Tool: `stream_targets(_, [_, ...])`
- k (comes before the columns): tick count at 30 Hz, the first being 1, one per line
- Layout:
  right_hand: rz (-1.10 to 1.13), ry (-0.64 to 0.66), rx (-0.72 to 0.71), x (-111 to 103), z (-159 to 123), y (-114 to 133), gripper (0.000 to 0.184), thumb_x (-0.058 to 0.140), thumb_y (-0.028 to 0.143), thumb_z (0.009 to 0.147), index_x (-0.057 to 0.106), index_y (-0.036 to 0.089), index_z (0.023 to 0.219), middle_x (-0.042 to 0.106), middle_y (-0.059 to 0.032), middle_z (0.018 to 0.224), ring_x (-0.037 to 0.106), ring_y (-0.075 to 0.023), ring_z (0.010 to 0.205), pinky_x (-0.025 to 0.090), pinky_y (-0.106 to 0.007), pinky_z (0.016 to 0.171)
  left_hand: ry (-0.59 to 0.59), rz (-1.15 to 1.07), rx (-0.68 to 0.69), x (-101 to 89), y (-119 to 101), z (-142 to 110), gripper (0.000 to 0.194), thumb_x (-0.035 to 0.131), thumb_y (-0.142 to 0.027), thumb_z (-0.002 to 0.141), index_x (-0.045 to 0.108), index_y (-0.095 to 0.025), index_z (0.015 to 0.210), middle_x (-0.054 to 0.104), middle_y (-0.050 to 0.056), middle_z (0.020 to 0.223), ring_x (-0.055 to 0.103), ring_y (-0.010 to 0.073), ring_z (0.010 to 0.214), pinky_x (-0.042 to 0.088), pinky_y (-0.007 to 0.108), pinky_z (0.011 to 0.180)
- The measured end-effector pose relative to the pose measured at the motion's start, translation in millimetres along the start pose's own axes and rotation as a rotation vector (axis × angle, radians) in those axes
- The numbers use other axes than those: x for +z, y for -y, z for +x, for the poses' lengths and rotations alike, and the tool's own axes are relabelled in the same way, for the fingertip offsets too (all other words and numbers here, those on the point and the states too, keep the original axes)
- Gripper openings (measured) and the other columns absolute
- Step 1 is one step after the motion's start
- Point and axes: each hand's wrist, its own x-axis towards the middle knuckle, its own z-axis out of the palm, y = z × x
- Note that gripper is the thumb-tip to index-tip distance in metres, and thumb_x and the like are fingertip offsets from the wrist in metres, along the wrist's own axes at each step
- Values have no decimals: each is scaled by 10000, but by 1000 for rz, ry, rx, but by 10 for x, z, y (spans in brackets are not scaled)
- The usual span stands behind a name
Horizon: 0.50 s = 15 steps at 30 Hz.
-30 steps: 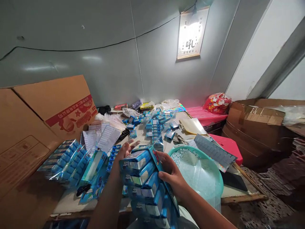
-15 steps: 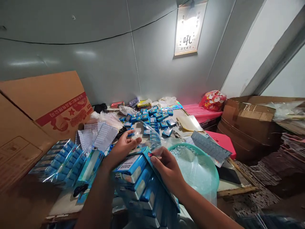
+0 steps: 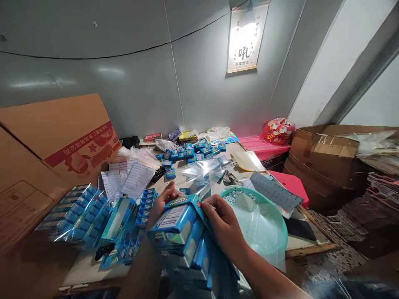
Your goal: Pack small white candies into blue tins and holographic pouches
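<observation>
Low in front of me stands a stack of blue display boxes (image 3: 176, 222) packed with small blue packets. My right hand (image 3: 222, 220) is closed at the top right edge of the stack, thumb and finger pinching the edge of a clear plastic bag (image 3: 204, 170). The bag's film spreads up and away beyond the stack. At the far left corner of the stack, my left hand (image 3: 163, 199) has curled fingers at a glinting bit of the same film. The box hides part of that hand.
Loose blue packets (image 3: 187, 153) lie across the back of the table. A turquoise basin (image 3: 284, 232) stands at right, small pale pellets and film inside. Wrapped blue packs (image 3: 77, 211) and a large carton (image 3: 62, 133) are at left. Grey card trays (image 3: 276, 193) rest behind the basin.
My left hand has moved down against the stack and its fingers have curled in. The film has spread out beyond the stack. The stack and my right hand have shifted slightly right.
</observation>
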Motion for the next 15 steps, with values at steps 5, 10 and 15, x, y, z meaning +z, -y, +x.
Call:
stream_targets(5, [-2, 18, 30, -116, 102, 89, 417, 634, 528, 856, 483, 197, 654, 450, 43, 618, 423, -111, 591, 351, -234, 539, -28, 82, 134, 142, 49, -202, 476, 806, -225, 569, 635, -145, 1005, 600, -53, 604, 575, 99, 542, 440, 203, 555])
stream_targets(10, [-14, -205, -20, -257, 280, 91, 480, 753, 510, 756, 441, 265, 1026, 581, 22, 874, 594, -151, 667, 492, -281, 580, -62, 34, 263, 234, 121, -351, 540, 787, -219, 592, 651, -187, 1113, 590, -67, 616, 574, 90, 519, 447, 199, 534])
stream_targets(15, [-583, -257, -413, -521, 412, 235, 756, 792, 346, 720, 411, 323, 1372, 432, -122, 1445, 521, -309, 1248, 481, -485, 972, -65, 15, 304, 337, 136, -411, 518, 802, -215, 591, 682, -196, 1095, 536, -77, 631, 554, 71, 518, 425, 180, 506])
